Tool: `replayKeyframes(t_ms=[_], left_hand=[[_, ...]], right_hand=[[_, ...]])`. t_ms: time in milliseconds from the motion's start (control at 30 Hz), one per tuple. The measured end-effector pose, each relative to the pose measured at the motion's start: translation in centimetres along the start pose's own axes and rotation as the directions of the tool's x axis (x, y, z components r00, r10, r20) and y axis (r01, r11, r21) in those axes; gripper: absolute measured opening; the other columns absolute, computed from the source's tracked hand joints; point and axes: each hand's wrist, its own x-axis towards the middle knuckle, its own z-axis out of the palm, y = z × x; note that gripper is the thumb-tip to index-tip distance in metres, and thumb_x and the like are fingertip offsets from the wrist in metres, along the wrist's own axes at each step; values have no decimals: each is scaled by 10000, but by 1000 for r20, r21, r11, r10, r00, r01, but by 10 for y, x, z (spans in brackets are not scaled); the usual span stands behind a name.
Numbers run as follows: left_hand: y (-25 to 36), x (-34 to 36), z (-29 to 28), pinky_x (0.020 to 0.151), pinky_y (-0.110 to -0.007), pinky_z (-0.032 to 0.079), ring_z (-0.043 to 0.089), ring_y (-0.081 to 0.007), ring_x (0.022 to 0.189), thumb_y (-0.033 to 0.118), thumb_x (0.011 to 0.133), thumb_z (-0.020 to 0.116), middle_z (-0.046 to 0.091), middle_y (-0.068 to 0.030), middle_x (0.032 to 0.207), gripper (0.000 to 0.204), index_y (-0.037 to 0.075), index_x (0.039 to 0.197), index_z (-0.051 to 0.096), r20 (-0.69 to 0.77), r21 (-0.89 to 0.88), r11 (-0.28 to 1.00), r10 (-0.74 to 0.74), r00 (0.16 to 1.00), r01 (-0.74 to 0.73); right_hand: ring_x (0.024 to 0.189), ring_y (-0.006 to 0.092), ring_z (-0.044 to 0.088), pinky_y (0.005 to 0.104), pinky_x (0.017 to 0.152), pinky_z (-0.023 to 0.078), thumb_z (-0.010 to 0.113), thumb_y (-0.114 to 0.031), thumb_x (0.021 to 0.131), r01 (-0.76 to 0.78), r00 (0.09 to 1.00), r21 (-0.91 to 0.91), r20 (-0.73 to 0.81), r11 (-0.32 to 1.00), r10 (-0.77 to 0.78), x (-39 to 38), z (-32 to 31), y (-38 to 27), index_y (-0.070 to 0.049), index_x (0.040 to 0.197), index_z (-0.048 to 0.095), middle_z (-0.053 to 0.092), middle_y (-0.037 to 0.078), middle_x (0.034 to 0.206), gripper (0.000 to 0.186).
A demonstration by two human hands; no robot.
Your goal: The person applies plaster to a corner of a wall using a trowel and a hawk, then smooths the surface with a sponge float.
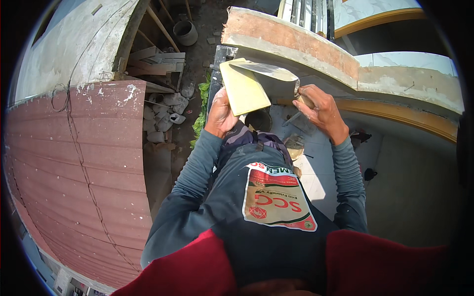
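In my left hand (221, 114) is a flat, pale yellow rectangular piece (242, 91) that looks like a tile, gripped by its lower left edge. My right hand (320, 109) is closed around the handle of a trowel (271, 70). The trowel's grey metal blade points left, and its tip overlaps the upper part of the yellow piece; I cannot tell whether they touch. Both hands are raised in front of my body. Beyond them runs a wall edge (291, 42) with rough, orange-brown and grey mortar.
Left is a reddish corrugated metal roof (79, 177) with a dark cable across it. Far below lie a bucket (185, 33), wood planks (155, 63) and rubble sacks (168, 108). Green leaves (201, 108) show beside my left arm. Below right is a pale tiled floor (316, 153).
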Motion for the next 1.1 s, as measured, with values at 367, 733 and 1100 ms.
replayKeyframes(t_ms=[367,733,1100], left_hand=[[24,-25,-13,964,-458,522,625,-316,1110,-111,887,413,569,-204,1266,445,-50,1329,417,-57,119,992,53,997,-46],[27,-4,6,894,-328,526,642,-206,1014,-135,847,517,608,-115,1174,471,-33,1302,457,-161,522,839,273,948,-153],[52,31,21,895,-273,489,608,-153,1018,-9,956,465,610,-107,1200,389,-30,1344,492,-41,903,408,399,916,-138]], right_hand=[[780,328,620,363,709,496,726,-178,827,-51,999,115,0,992,51,30,-1,16,39,959,609,636,175,893,279],[775,323,627,362,718,495,714,-209,831,-93,995,167,50,982,85,36,7,34,37,970,628,644,179,896,295],[752,259,633,319,689,495,769,-117,775,-87,971,287,-189,954,145,-29,-15,10,51,942,619,649,155,870,281]])
